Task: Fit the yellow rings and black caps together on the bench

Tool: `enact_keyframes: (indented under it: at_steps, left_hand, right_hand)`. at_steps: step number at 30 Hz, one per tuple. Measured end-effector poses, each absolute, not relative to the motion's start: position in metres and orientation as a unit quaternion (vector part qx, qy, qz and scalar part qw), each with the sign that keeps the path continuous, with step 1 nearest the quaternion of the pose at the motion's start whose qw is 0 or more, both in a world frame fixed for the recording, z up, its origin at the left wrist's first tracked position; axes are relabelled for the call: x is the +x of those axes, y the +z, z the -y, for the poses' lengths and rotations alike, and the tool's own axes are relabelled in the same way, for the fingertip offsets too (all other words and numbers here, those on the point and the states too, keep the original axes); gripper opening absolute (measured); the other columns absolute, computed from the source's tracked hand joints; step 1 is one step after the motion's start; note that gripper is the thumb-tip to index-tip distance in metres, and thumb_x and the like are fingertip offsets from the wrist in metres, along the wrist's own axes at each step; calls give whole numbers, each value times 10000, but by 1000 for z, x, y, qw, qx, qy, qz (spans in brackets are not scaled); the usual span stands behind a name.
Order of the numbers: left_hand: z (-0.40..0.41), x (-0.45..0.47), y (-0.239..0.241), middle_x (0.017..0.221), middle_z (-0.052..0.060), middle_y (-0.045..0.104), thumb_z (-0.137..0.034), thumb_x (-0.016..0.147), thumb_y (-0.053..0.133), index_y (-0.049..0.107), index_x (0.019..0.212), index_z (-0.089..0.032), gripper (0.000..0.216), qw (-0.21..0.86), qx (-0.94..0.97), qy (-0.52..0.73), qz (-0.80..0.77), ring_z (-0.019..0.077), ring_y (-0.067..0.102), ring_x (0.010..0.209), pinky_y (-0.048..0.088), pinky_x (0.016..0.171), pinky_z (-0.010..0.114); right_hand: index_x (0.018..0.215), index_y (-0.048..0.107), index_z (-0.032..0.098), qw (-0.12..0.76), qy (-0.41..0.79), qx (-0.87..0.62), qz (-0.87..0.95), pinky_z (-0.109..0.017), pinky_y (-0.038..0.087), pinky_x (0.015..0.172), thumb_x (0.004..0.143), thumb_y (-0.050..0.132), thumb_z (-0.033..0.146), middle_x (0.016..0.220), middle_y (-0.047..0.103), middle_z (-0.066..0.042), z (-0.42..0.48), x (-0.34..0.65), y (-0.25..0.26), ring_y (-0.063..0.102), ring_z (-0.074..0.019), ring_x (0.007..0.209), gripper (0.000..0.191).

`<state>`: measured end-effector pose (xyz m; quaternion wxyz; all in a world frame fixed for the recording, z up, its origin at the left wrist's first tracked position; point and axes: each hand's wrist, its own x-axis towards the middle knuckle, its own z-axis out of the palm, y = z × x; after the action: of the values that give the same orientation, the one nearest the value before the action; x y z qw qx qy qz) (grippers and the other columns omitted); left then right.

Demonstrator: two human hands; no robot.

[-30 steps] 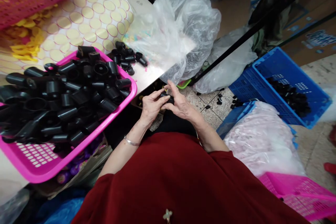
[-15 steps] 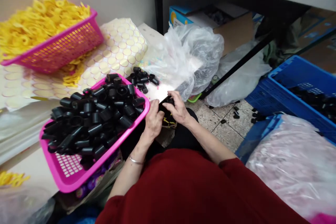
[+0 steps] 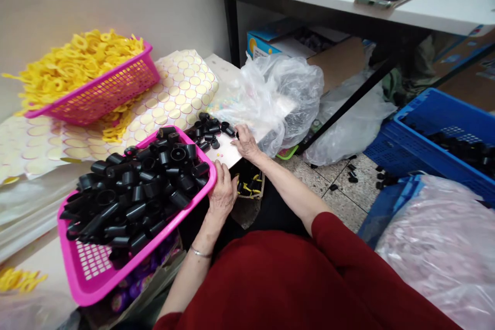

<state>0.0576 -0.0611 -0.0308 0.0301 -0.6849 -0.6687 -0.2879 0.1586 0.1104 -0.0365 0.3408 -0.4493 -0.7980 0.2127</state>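
My right hand (image 3: pixel 245 143) reaches onto the low table, its fingertips pinched on a black plastic cap at the edge of a small pile of black caps (image 3: pixel 209 128). My left hand (image 3: pixel 223 192) rests at the near corner of the pink basket (image 3: pixel 89 279), which is heaped with black plastic tubes (image 3: pixel 143 185). Its fingers are curled together against the rim, and what they hold, if anything, is hidden. Between and below my hands sits a small open box (image 3: pixel 250 185) holding black and yellow pieces.
A second pink basket (image 3: pixel 96 94) heaped with yellow rings stands at the back left on sheets of round stickers (image 3: pixel 181 87). Crumpled clear plastic bags (image 3: pixel 278 93) lie right of the caps. A blue crate (image 3: pixel 433 139) with black parts and a table leg (image 3: pixel 348 103) stand to the right.
My hands were together working a black part over my lap. Now they are apart: the right has reached to the cap pile, the left has moved to the basket corner. The view tilted up.
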Motion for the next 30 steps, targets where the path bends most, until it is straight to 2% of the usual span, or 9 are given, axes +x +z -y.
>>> enact_keyframes:
  at_steps: [6, 11, 15, 18, 20, 23, 30]
  left_hand:
    - [70, 59, -33, 1423, 290, 405, -336, 912, 462, 530, 1274, -43, 471, 15, -637, -288, 714, 413, 430, 1304, 459, 980, 500]
    - [67, 55, -40, 1386, 312, 436, -274, 918, 433, 553, 1215, -30, 403, 25, -671, -290, 682, 407, 343, 1365, 403, 1038, 542]
    - [47, 57, -46, 1284, 295, 532, -233, 905, 454, 582, 1159, -40, 344, 44, -682, -327, 652, 383, 433, 1306, 434, 1009, 534]
    - [24, 64, -44, 1268, 281, 550, -231, 883, 497, 588, 1172, -46, 355, 52, -708, -306, 634, 373, 495, 1237, 459, 975, 519]
    - [10, 70, -39, 1291, 275, 538, -259, 875, 520, 578, 1210, -58, 395, 55, -718, -278, 636, 376, 500, 1223, 463, 959, 521]
    - [-6, 78, -32, 1352, 258, 499, -324, 881, 524, 552, 1271, -82, 460, 56, -727, -229, 645, 387, 487, 1226, 454, 947, 531]
    - [-27, 80, -22, 1392, 248, 464, -453, 877, 520, 505, 1337, -102, 579, 39, -731, -155, 664, 386, 473, 1218, 439, 924, 517]
  right_hand:
    - [1342, 403, 54, 265, 177, -456, 831, -503, 314, 1086, 883, 535, 250, 1337, 442, -221, -113, 159, -29, 384, -319, 1262, 516]
    - [1360, 403, 66, 303, 151, -388, 857, -488, 331, 1099, 914, 485, 318, 1362, 437, -213, -109, 180, -31, 367, -294, 1308, 518]
    - [1309, 488, 66, 321, 81, -443, 833, -492, 358, 1065, 947, 387, 266, 1323, 494, -211, -118, 198, -29, 405, -295, 1265, 426]
    - [1327, 495, 91, 266, 43, -508, 818, -518, 337, 1051, 931, 441, 272, 1375, 465, -203, -130, 206, -24, 375, -330, 1273, 439]
    - [1342, 490, 120, 213, 39, -512, 831, -522, 318, 1055, 913, 496, 315, 1429, 418, -188, -138, 210, -20, 330, -352, 1306, 471]
    - [1369, 464, 136, 158, 38, -495, 854, -505, 295, 1066, 925, 485, 341, 1465, 377, -178, -151, 213, -17, 278, -351, 1340, 490]
    - [1410, 411, 128, 116, 29, -446, 887, -508, 245, 1081, 946, 431, 358, 1492, 330, -166, -186, 214, -18, 238, -371, 1340, 519]
